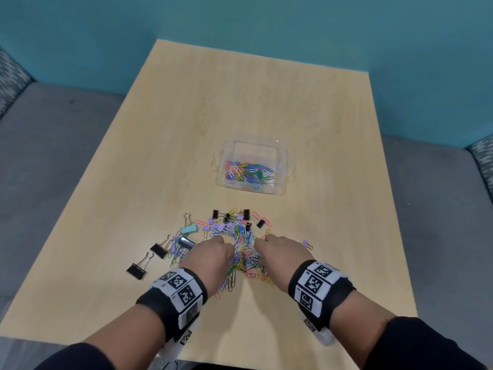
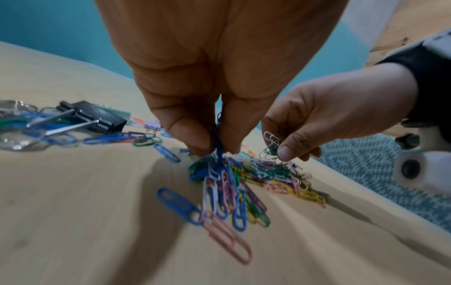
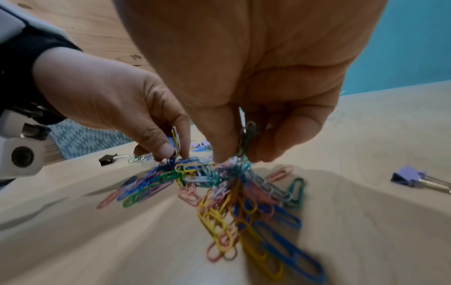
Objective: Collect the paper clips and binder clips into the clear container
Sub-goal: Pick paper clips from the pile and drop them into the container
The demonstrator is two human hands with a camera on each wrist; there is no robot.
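A heap of coloured paper clips (image 1: 241, 252) lies near the table's front edge, with black, purple and teal binder clips (image 1: 157, 251) scattered round it. My left hand (image 1: 213, 256) pinches a bunch of paper clips (image 2: 218, 148) at the heap's left side. My right hand (image 1: 277, 249) pinches another bunch of paper clips (image 3: 245, 142) at the heap's right side. Both hands are low over the pile. The clear container (image 1: 280, 156) stands beyond the heap, upright, with several coloured paper clips inside.
The light wooden table (image 1: 266, 102) is bare behind and beside the container. A grey sofa (image 1: 53, 156) and teal wall surround it. A lone purple binder clip (image 1: 306, 244) lies right of my right hand.
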